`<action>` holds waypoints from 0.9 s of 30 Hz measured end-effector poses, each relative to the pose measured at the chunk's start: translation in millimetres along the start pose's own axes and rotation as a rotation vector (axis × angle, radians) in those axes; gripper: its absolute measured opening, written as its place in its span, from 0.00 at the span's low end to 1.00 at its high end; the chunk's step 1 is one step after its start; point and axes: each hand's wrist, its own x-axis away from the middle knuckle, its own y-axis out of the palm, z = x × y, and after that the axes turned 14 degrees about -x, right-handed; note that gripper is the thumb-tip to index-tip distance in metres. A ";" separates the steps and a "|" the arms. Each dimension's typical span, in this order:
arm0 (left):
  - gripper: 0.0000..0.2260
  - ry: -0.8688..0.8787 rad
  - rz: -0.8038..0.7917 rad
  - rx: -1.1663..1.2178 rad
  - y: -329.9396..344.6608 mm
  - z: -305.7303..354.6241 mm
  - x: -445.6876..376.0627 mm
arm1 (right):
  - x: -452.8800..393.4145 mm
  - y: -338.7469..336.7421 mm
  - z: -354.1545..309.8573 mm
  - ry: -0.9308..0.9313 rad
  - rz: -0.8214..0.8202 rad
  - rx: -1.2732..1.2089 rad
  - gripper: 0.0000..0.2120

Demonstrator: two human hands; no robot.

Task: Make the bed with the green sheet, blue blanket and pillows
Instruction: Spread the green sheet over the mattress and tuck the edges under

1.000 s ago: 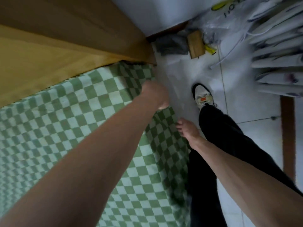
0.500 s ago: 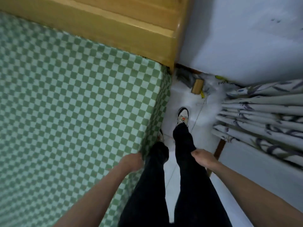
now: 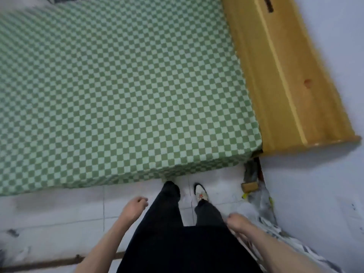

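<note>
The green sheet (image 3: 122,91), checked in light and darker green, is spread flat over the mattress and fills the upper left and centre of the frame; its near edge is draped over the mattress side, ending just above the floor. The wooden headboard (image 3: 291,81), yellow-orange with a pale stripe along its length, is seen running diagonally down the upper right, touching the sheet's right edge. A pale wall (image 3: 325,184) is seen on the right. The white tiled floor (image 3: 59,209) takes up the lower left, crossed by a dark strip near the bottom edge. Black trousers (image 3: 177,243) occupy the lower centre, with one leg reaching up to the foot of the sheet's edge. Patterned fabric (image 3: 275,231) is bunched at the lower right, partly hidden behind the right forearm. The left hand (image 3: 136,206) is held over the floor left of the trousers, fingers loosely curled and holding nothing. The right hand (image 3: 237,221) is held right of the trousers, fingers loosely curled downward, with nothing seen in its grasp. A white shoe (image 3: 200,193) is placed on the tiles below the sheet's corner. A small wooden block (image 3: 250,186) lies near the wall.
</note>
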 end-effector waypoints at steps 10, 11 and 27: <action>0.12 -0.519 -0.013 0.796 103.6 -291.9 70.3 | 29.3 142.4 -346.5 -0.407 -0.057 0.747 0.18; 0.12 -0.584 -0.039 0.887 108.6 -316.0 73.9 | 32.3 173.3 -379.8 -0.445 -0.076 0.794 0.18; 0.11 -0.339 0.116 1.063 -229.5 -622.0 -1.2 | 60.4 504.8 -670.2 -0.308 -0.039 0.896 0.12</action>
